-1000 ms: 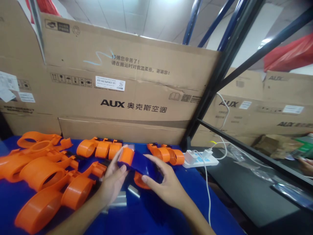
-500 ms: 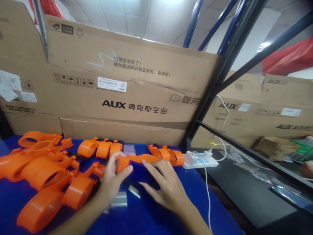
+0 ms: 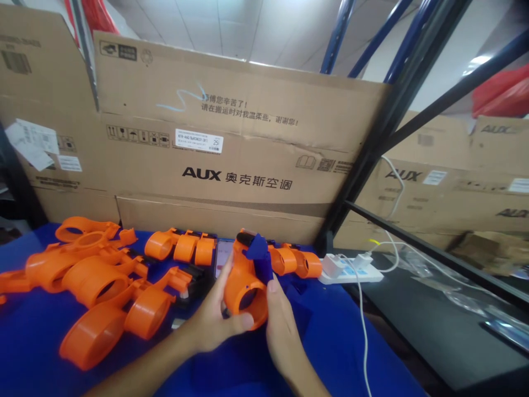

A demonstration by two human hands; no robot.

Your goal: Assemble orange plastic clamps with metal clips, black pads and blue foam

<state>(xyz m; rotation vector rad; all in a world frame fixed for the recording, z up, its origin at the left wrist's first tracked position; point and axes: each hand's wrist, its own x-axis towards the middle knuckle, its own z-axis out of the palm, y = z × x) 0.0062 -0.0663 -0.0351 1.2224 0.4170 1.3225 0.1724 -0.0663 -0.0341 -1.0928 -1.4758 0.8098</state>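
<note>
An orange plastic tape dispenser (image 3: 239,284) is held up over the blue-covered table, its round opening facing me. My left hand (image 3: 215,320) wraps its left side, with the thumb across the rim of the ring. At its right side, my right hand (image 3: 281,325) is closed against it, thumb upright and fingers mostly hidden behind. A dark blue piece (image 3: 261,256) stands at the dispenser's upper right, beside a black part. Left of my hands lie several more orange dispensers (image 3: 149,314). Part of a small metal piece (image 3: 177,323) shows by my left wrist.
More orange dispensers (image 3: 194,249) line the table's back, near a phone (image 3: 223,256). A white power strip (image 3: 351,270) with cables sits by the black rack post (image 3: 347,187). Behind stands a large cardboard panel (image 3: 231,149). A dark table (image 3: 446,331) extends right.
The dispenser has been turned from lying sideways to upright, with its ring opening now towards me. My right hand, spread half a second ago, has closed against its right side. The view has shifted slightly.
</note>
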